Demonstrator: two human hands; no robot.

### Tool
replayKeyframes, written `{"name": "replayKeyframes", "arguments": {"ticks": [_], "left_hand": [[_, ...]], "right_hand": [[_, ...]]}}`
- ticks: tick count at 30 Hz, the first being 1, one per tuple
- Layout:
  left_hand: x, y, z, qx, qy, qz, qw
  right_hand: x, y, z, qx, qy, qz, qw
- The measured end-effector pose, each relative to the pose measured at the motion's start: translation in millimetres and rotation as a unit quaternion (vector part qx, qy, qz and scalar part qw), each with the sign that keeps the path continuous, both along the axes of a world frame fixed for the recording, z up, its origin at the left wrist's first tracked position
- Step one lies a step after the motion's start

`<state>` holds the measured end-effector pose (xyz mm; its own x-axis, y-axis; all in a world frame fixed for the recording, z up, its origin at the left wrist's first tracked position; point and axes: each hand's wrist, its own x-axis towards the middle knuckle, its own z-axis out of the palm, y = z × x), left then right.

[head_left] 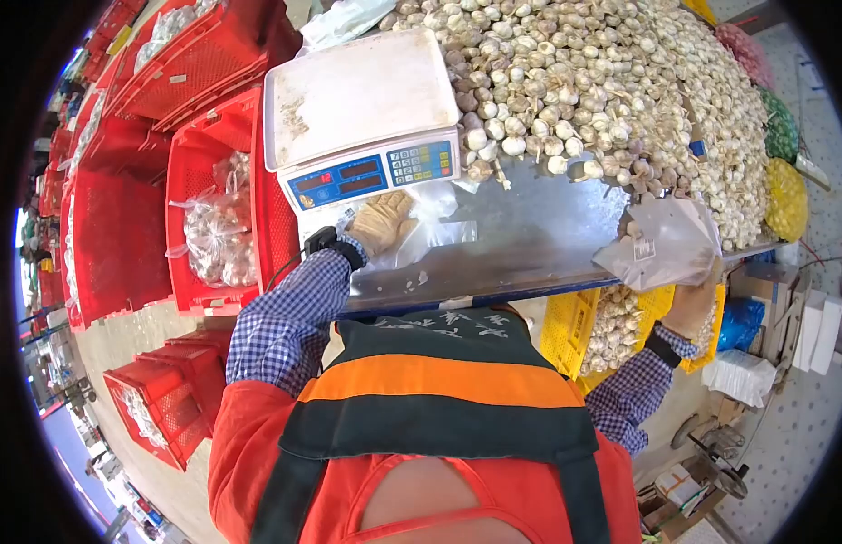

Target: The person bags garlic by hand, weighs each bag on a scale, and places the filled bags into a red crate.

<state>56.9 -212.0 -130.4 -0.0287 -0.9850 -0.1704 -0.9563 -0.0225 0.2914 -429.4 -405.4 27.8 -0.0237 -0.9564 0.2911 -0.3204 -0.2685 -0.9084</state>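
Note:
My left hand (380,223), in a tan glove, rests on the metal table just below the weighing scale (362,100). Its fingers are curled against a clear plastic bag (432,216) that lies crumpled on the tabletop. At the table's right front edge, my right hand (691,310), also gloved, grips the end of another clear plastic bag (661,245) with a small printed label. That bag lies beside the heap of garlic bulbs (584,82), and a few bulbs show near its mouth. The bag partly hides my right fingers.
Red crates (121,231) stand to the left, one holding bagged garlic (219,238). Below the table's right edge is a yellow crate (568,331) of garlic. Filled mesh sacks, including a yellow sack (787,201), stand at the far right. A wheeled cart (715,453) is lower right.

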Motion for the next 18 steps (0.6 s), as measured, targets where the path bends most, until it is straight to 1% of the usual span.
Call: {"name": "replayKeyframes", "arguments": {"ticks": [1, 2, 3, 4, 5, 6, 7, 8, 9, 10, 11, 12, 13, 14, 15, 16, 17, 18], "left_hand": [[-6, -3, 17, 0.033, -0.023, 0.01, 0.999], [-14, -6, 27, 0.065, -0.046, 0.013, 0.997], [-19, 2, 23, -0.061, -0.113, -0.01, 0.992], [-27, 9, 36, -0.118, -0.162, -0.031, 0.979], [-34, 8, 55, -0.176, -0.207, -0.05, 0.961], [-42, 0, 70, -0.181, -0.199, -0.062, 0.961], [-51, -7, 85, -0.245, -0.098, -0.015, 0.964], [-60, -13, 97, -0.302, -0.001, 0.037, 0.953], [-70, -22, 109, -0.24, 0.203, 0.08, 0.946], [-83, -33, 117, -0.167, 0.395, 0.122, 0.895], [-102, -46, 118, -0.188, 0.445, 0.102, 0.869], [-118, -59, 130, -0.162, 0.441, 0.066, 0.88], [-134, -69, 135, -0.149, 0.376, 0.071, 0.912], [-130, -79, 120, -0.173, 0.409, 0.06, 0.894], [-126, -90, 103, -0.196, 0.444, 0.047, 0.873], [-115, -91, 100, -0.17, 0.509, 0.129, 0.834], [-97, -88, 97, -0.139, 0.569, 0.208, 0.783], [-68, -86, 95, -0.098, 0.473, 0.24, 0.842]], "right_hand": [[-8, -1, 5, 0.117, -0.208, 0.051, 0.97], [24, 16, 15, 0.082, -0.123, 0.047, 0.988], [45, 29, 17, 0.086, 0.012, 0.067, 0.994], [61, 36, 19, 0.092, 0.149, 0.083, 0.981], [79, 38, 1, 0.141, 0.03, 0.111, 0.983], [88, 43, -19, -0.125, 0.382, 0.142, 0.905], [117, 51, -14, 0.096, 0.238, 0.126, 0.958], [148, 58, -10, 0.307, 0.072, 0.106, 0.943], [165, 62, -25, 0.332, -0.043, 0.138, 0.932], [179, 66, -39, 0.354, -0.159, 0.171, 0.906], [192, 70, -39, 0.354, -0.162, 0.178, 0.904], [202, 74, -34, 0.323, -0.144, 0.217, 0.91], [207, 75, -27, 0.29, -0.125, 0.255, 0.914], [211, 65, -19, 0.379, -0.207, 0.234, 0.871], [199, 56, -43, 0.377, -0.207, 0.236, 0.871], [178, 43, -88, 0.367, -0.346, 0.244, 0.829], [161, 34, -111, 0.349, -0.478, 0.245, 0.768], [156, 29, -64, 0.413, -0.606, 0.09, 0.674]]}}
